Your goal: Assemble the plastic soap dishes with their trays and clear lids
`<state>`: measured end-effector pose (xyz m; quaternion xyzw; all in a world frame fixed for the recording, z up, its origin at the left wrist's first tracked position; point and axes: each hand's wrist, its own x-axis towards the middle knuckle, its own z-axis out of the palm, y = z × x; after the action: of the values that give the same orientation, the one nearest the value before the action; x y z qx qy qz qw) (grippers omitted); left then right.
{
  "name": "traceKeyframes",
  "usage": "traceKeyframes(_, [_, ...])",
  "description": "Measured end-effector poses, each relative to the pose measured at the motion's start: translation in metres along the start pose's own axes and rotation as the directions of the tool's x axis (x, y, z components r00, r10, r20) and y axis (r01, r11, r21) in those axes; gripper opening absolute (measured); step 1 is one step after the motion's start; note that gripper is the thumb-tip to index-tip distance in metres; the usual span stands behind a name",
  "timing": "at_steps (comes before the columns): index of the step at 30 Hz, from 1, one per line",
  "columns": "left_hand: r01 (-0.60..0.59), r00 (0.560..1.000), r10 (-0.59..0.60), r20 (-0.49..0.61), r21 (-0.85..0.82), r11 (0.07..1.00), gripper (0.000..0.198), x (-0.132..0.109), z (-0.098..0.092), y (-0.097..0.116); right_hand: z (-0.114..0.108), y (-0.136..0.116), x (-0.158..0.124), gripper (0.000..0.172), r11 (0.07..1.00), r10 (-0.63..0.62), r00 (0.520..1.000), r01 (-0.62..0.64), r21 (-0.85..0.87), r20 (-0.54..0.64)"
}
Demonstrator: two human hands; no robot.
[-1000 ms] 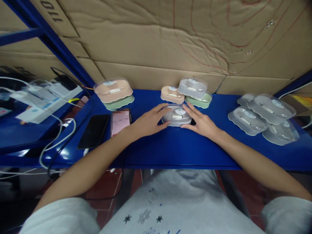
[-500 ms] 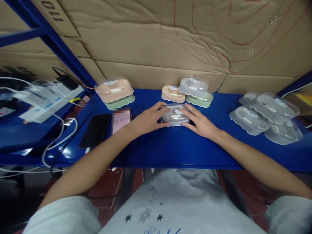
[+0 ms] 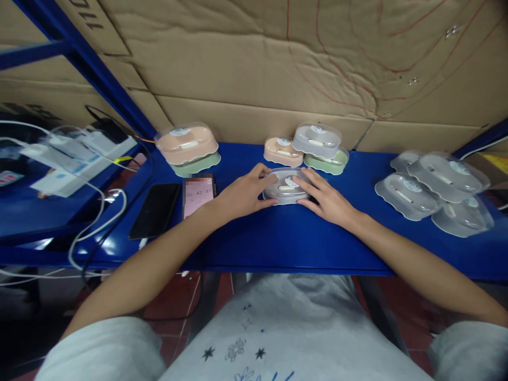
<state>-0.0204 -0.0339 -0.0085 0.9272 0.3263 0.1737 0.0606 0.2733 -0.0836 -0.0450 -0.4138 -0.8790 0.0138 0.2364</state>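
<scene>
A grey soap dish (image 3: 286, 193) with a clear lid, a round white label and a small white bar on top rests on the blue table in front of me. Around its left end my left hand (image 3: 248, 193) curves, fingers at the back edge and thumb at the front. My right hand (image 3: 327, 198) grips the right end, its fingers reaching over the lid and its thumb at the front rim. Just behind are a peach soap dish (image 3: 282, 153) and a grey soap dish (image 3: 315, 143) stacked on a green one (image 3: 331, 162).
A peach dish (image 3: 188, 145) sits on a green one (image 3: 198, 165) at left. Near my left forearm lie a lit phone (image 3: 198, 194) and a dark phone (image 3: 154, 211). Several grey dishes (image 3: 448, 177) are piled at right. A power strip (image 3: 67, 174) with cables is far left.
The view has shifted very slightly. Both hands stay on the grey soap dish, which has not visibly moved on the table. The lit phone's timer has advanced.
</scene>
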Motion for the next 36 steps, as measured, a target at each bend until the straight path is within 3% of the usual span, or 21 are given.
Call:
traceKeyframes(9, [0.018, 1.000, -0.020, -0.022, -0.082, 0.996, 0.055, 0.001, 0.006, -0.004, 0.002, 0.005, 0.000, 0.070, 0.996, -0.001, 0.999, 0.004, 0.090, -0.033])
traceKeyframes(23, [0.009, 1.000, -0.013, -0.025, -0.153, 0.988, 0.060, 0.000, 0.013, -0.011, -0.003, -0.001, 0.001, 0.058, 0.992, 0.077, 0.997, -0.078, 0.099, 0.013])
traceKeyframes(27, [0.026, 0.999, -0.021, 0.041, -0.124, 0.992, 0.058, 0.000, -0.003, -0.008, -0.009, -0.001, 0.001, 0.056, 0.997, 0.056, 0.998, -0.056, 0.056, 0.002])
traceKeyframes(30, [0.013, 0.997, -0.018, -0.076, -0.074, 0.997, 0.042, 0.001, -0.033, -0.016, -0.026, 0.003, 0.012, 0.056, 0.998, 0.047, 0.996, -0.050, -0.034, -0.080])
traceKeyframes(32, [0.092, 0.961, -0.091, -0.259, -0.011, 0.996, 0.039, 0.000, -0.057, -0.032, -0.045, 0.012, 0.027, 0.057, 0.988, 0.071, 0.985, -0.091, -0.123, -0.156])
traceKeyframes(34, [0.278, 0.871, -0.229, -0.436, 0.052, 0.959, 0.045, -0.005, -0.077, -0.056, -0.063, 0.027, 0.047, 0.059, 0.962, 0.136, 0.968, -0.180, -0.204, -0.212])
traceKeyframes(36, [0.440, 0.785, -0.343, -0.516, 0.074, 0.895, 0.065, -0.014, -0.088, -0.085, -0.078, 0.047, 0.068, 0.069, 0.923, 0.231, 0.942, -0.291, -0.252, -0.242])
